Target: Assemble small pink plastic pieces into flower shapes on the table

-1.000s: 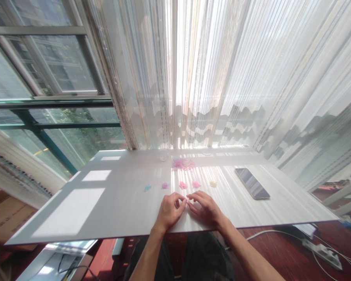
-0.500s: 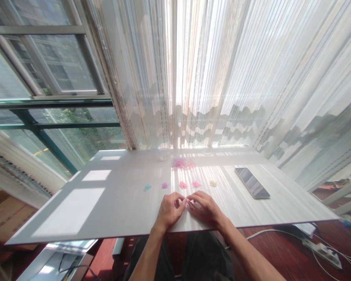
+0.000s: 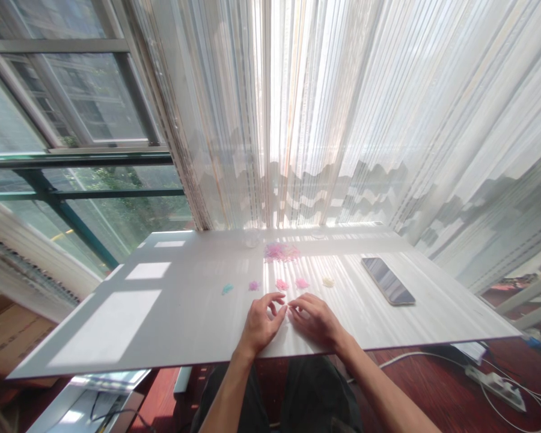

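Note:
Close together near the front edge of the white table point(image 3: 198, 337) are both of my hands. The thumb and index finger of my left hand point(image 3: 262, 322) stand apart, with the thumb tip near the right fingertips. My right hand point(image 3: 314, 320) is closed in a pinch, and whatever is in it is too small to make out. Just beyond lies a row of small piles: teal point(image 3: 226, 289), purple point(image 3: 255, 285), red-pink point(image 3: 282, 284), pink point(image 3: 302, 282) and pale yellow point(image 3: 328, 281). Behind them spreads a larger mixed pink pile point(image 3: 282, 252) of tiny pieces.
A phone point(image 3: 388, 281) lies flat to the right. A clear round container point(image 3: 252, 239) stands near the back edge. Sheer curtains point(image 3: 320, 120) hang behind the table. A power strip point(image 3: 496, 388) with cables is on the floor at right, a cardboard box point(image 3: 13, 340) at left.
My left index finger has lifted away from the thumb, so the left pinch has opened. My right hand stays nearly in place, still pinched. The piles look the same.

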Tool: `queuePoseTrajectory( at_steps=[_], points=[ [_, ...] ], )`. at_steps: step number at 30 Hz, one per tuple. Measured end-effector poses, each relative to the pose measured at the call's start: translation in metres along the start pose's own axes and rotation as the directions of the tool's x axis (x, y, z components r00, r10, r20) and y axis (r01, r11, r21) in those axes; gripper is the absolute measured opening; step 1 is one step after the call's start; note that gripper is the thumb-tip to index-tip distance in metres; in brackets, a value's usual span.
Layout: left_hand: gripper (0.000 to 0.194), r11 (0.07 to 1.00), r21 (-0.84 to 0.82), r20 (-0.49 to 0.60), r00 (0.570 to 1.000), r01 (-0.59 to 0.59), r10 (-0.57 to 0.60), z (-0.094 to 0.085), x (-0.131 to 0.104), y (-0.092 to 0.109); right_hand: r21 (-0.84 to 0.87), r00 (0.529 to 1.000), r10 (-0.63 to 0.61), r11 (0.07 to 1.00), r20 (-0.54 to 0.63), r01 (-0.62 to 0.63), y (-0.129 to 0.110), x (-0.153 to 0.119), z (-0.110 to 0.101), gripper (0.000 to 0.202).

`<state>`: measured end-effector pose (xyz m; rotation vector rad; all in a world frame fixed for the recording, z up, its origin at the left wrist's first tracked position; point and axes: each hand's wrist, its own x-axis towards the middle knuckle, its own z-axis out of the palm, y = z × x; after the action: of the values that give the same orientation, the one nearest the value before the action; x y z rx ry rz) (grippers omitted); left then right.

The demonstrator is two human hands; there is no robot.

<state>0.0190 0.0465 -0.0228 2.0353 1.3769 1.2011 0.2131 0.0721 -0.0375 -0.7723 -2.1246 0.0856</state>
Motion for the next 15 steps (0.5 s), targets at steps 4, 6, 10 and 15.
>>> queuePoseTrajectory(
  at_steps=[4,6,10,15],
  points=[
    [0.015,1.000,0.003,0.032,0.999,0.020,-0.020,-0.0006,-0.0004,-0.0004,0.016,1.000,0.002,1.000,0.000,-0.002,0.0007,-0.0001,-0.0005,0.011],
    [0.014,1.000,0.005,0.031,0.999,0.025,-0.025,-0.0004,0.0000,-0.0011,0.015,1.000,0.010,1.000,0.006,-0.010,0.0006,-0.0002,-0.0008,0.011],
    [0.013,1.000,0.011,0.023,0.999,0.028,-0.028,-0.0001,0.0008,-0.0019,0.005,1.000,0.016,1.000,0.008,-0.016,0.0001,-0.0003,-0.0012,0.010],
    [0.014,1.000,0.009,0.001,1.000,0.027,-0.027,0.0000,0.0006,-0.0020,0.003,1.000,0.012,1.000,0.018,-0.012,0.0007,-0.0006,-0.0012,0.008]
  ],
)
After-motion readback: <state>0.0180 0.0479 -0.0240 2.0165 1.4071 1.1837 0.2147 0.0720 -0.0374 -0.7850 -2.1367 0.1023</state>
